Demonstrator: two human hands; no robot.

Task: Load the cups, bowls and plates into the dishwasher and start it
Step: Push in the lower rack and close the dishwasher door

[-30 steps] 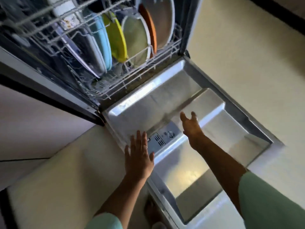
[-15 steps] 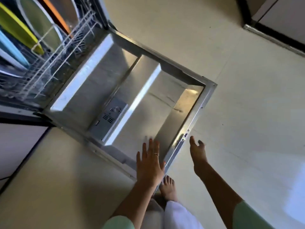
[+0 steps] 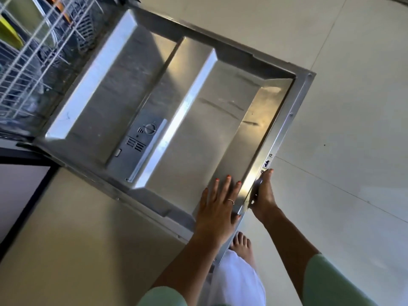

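The dishwasher door (image 3: 220, 120) lies open and flat, its steel inner face up, with the detergent dispenser (image 3: 141, 140) near its middle. My left hand (image 3: 217, 208) rests flat on the door's inner face by its top edge, fingers spread. My right hand (image 3: 263, 195) grips that top edge from the outside, thumb up along the rim beside the latch (image 3: 266, 163). At the top left the white wire lower rack (image 3: 33, 62) sits inside the tub, with a yellow plate (image 3: 8, 33) and an orange plate (image 3: 63, 9) partly in view.
A pale tiled floor (image 3: 342, 107) spreads to the right of the door. A dark-edged cabinet front (image 3: 19, 191) stands at the left. My bare foot (image 3: 242, 246) and white trouser leg (image 3: 238, 281) are just below the door's corner.
My view has swung from the rack down to the door. Both hands moved back from the door's middle to its top edge; the right hand now grips the rim.
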